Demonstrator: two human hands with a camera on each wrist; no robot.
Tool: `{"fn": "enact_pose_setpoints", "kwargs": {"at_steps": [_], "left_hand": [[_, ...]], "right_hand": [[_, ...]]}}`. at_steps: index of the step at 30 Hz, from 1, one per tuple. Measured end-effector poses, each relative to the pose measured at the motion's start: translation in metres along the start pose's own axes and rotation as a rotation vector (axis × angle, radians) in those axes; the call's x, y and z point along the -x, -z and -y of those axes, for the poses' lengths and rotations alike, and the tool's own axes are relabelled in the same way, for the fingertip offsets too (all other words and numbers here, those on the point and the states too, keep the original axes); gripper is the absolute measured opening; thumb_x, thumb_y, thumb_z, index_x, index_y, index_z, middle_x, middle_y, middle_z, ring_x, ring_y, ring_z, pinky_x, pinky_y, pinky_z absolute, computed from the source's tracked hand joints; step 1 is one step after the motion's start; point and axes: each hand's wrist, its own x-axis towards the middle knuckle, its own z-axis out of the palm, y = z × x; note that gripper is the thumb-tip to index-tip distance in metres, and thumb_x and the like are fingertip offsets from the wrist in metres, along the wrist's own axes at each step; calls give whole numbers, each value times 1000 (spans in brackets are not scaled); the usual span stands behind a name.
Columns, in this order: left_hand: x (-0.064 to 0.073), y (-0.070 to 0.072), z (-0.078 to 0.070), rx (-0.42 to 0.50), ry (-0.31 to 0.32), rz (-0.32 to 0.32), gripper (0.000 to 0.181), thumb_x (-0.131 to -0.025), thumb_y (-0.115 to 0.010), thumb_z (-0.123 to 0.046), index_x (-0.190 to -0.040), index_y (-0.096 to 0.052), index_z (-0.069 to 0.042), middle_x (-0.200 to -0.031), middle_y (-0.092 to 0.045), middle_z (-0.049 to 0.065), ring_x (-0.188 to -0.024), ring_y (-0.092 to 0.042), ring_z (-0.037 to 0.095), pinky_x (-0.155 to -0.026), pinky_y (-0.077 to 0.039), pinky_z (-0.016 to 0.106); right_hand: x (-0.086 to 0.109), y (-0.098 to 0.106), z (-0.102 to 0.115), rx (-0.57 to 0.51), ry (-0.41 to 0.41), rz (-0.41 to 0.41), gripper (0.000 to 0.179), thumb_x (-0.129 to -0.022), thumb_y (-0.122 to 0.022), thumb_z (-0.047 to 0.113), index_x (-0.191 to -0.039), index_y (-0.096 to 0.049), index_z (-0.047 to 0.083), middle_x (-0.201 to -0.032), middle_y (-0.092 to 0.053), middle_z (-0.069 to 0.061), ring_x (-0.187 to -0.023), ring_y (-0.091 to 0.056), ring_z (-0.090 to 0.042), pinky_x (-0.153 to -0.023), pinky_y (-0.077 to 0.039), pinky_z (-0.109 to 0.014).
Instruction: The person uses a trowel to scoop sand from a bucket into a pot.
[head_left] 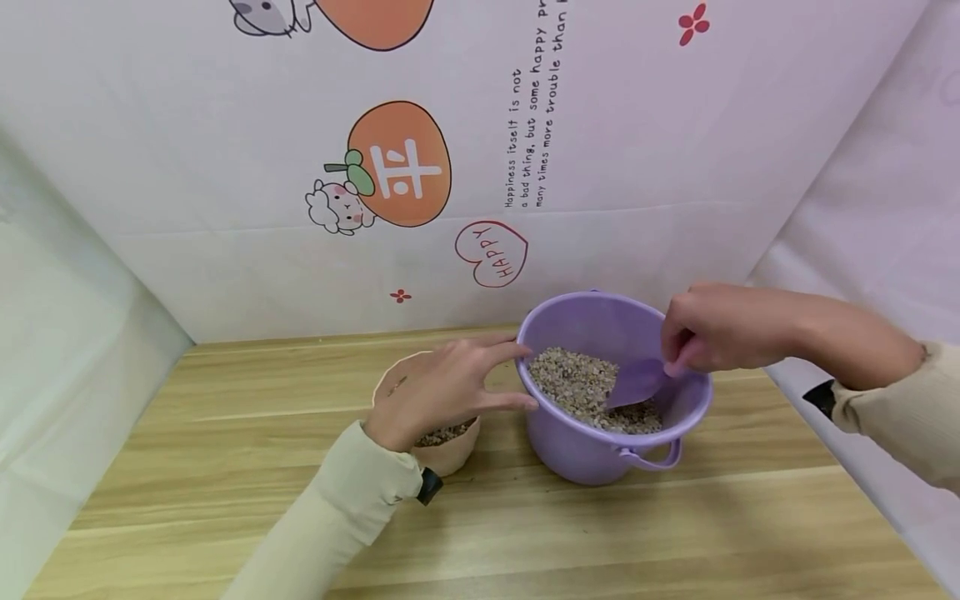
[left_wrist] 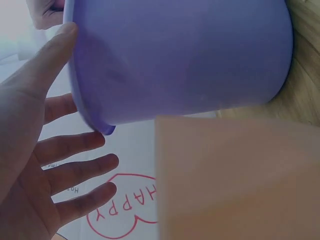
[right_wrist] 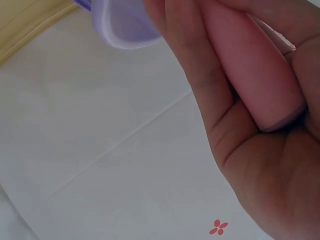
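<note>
A white printed cloth (head_left: 637,150) hangs behind a wooden table (head_left: 225,467). Near the table's back edge, towards its right back corner, is a purple bucket (head_left: 570,458) with gravel (head_left: 566,379) inside. The right hand (head_left: 720,325) is clamped round the handle of a scoop (head_left: 636,382), its blade in the gravel. The left hand (head_left: 442,379) has thumb and fingers spread apart, touching the bucket's rim, and partly hides a tan pot (head_left: 453,457) just beside the bucket, farther from the table's right edge

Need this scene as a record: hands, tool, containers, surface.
left hand: fingers spread, touching rim of bucket
right hand: grips scoop by its handle
scoop: blade in bucket's gravel
bucket: purple, side handle
pot: left of bucket, partly hidden by left hand, grainy contents
surface: wood-grain table
</note>
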Motion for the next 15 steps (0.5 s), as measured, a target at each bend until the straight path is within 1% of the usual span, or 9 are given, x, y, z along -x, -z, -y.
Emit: {"fn": "enact_pose_setpoints", "kwargs": {"at_steps": [3, 7, 10, 15], "left_hand": [[-2, -2, 0, 19, -9, -6, 58, -84, -74, -53, -131, -64, -20, -136, -59, -6, -113, -60, 2, -91, -49, 21], [-3, -1, 0, 14, -1, 1, 59, -83, -74, -53, -131, -64, -19, -139, -58, -5, -115, -60, 3, -93, -49, 22], [-4, -1, 0, 9, 2, 4, 60, -83, -73, -55, -131, -65, -19, -141, -57, -4, -117, -59, 4, -94, -49, 23], [-6, -1, 0, 28, -20, -6, 59, -83, -72, -57, -127, -66, -19, -144, -54, -4, -117, -59, 3, -96, -48, 22]], "right_hand": [[0, 1, 1, 6, -28, 26, 26, -84, -78, 8, -67, -68, 25, -61, -56, 16, -54, -44, 0, -51, -41, -20], [1, 4, 2, 15, -54, 42, 24, -84, -79, 10, -68, -69, 25, -64, -58, 15, -56, -47, -1, -53, -43, -21], [1, 6, 2, 24, -57, 46, 23, -83, -79, 9, -69, -70, 25, -68, -61, 14, -59, -51, -2, -55, -46, -22], [-1, 4, 3, 40, -48, 49, 22, -81, -80, 9, -69, -71, 25, -68, -62, 14, -61, -53, -2, -57, -47, -22]]}}
